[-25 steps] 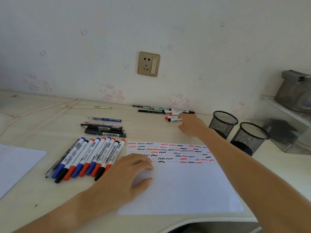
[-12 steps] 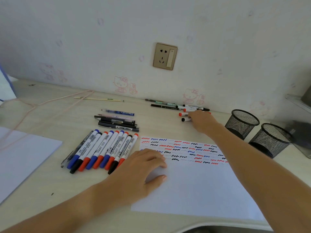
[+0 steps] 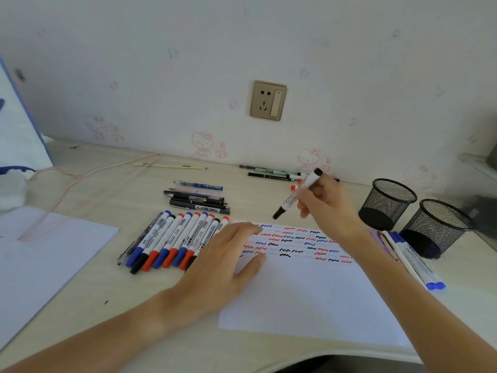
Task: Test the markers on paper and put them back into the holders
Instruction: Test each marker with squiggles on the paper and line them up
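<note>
- Pale counter (image 3: 88, 278) under a papered wall carries everything.
- Right hand (image 3: 326, 204) pinches a black-capped marker (image 3: 295, 196) at mid-barrel, lifted clear above the paper (image 3: 304, 289), cap end tilted down-left.
- Left hand (image 3: 223, 261) lies flat with straight fingers, pressing the paper's near-left part.
- Marker looks light, stiff and smooth; mid-barrel suits carrying, though writing wants a hold nearer the tip.
- Two mesh holders (image 3: 387, 203) stand to the right, seemingly empty.

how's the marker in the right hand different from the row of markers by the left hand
The black marker is gripped by the right hand, tilted in the air above the desk; the row of markers lies flat on the desk beside the left hand. It is single and black-capped; the row mixes blue, red and black caps. Both have white barrels.
</note>
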